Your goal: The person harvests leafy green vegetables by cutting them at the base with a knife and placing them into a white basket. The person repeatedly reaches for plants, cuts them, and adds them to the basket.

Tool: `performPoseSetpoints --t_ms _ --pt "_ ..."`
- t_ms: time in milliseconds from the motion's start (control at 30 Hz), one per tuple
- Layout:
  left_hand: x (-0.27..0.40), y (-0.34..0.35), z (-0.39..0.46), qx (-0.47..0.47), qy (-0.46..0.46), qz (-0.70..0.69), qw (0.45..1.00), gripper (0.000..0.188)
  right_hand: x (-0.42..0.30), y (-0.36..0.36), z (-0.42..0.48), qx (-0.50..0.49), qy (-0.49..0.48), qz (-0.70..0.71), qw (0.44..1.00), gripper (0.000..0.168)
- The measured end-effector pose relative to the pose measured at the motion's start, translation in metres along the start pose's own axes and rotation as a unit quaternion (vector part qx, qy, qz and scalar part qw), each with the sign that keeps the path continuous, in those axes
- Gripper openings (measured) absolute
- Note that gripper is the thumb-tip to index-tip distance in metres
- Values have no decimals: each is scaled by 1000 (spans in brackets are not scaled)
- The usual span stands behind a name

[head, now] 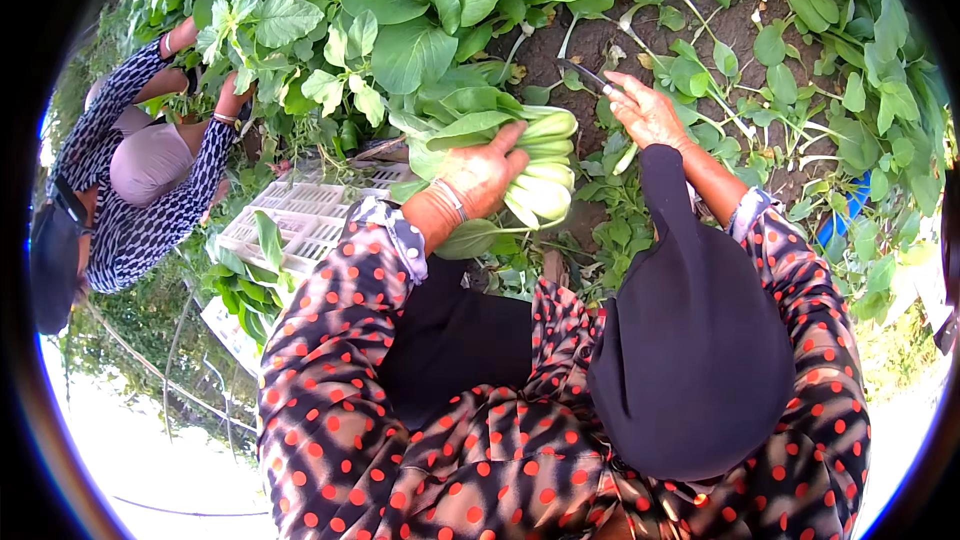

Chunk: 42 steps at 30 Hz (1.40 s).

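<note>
My left hand [474, 178] is closed over a bunch of bok choy [546, 165], its pale stalk ends facing right and its leaves trailing left. A metal bangle circles that wrist. Right of the bunch, above bare soil, my right hand [646, 111] holds a thin knife [586, 76], whose blade points up and left. The knife's handle is mostly hidden by the fingers. Below that hand lies a small loose stalk [625, 159] among low leaves. Standing bok choy plants [420, 22] grow just beyond my left hand.
A white slatted plastic crate [300, 219] stands at my left, with cut greens [244, 289] beside it. Another person [142, 165] in a patterned top bends into the plants at far left. Cut leaves and stalks lie over the soil [555, 109]. A blue object [846, 211] shows at right.
</note>
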State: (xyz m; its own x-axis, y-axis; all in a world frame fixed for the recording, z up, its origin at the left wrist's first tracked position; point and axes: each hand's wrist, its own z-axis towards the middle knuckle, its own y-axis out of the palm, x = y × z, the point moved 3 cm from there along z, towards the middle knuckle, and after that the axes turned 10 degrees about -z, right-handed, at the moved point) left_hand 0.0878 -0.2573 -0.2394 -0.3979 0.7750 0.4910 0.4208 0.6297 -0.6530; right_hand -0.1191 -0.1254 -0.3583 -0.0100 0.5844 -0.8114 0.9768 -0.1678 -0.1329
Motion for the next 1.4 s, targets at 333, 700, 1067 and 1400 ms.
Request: performPoseSetpoints --t_ms 333,700,1067,1400 --pt "6 -64 -26 77 86 -161 980 43 -110 -82 -41 -6 -25 -206 978 32" --pt "-28 9 -3 34 -127 -121 984 49 -109 25 0 -51 -184 -426 884 27" --pt "-74 -2 34 -67 -234 -95 965 58 -77 68 54 -75 -55 -384 919 35" --pt "-99 5 47 -105 -196 -71 972 55 -55 63 58 -69 -57 -254 963 40"
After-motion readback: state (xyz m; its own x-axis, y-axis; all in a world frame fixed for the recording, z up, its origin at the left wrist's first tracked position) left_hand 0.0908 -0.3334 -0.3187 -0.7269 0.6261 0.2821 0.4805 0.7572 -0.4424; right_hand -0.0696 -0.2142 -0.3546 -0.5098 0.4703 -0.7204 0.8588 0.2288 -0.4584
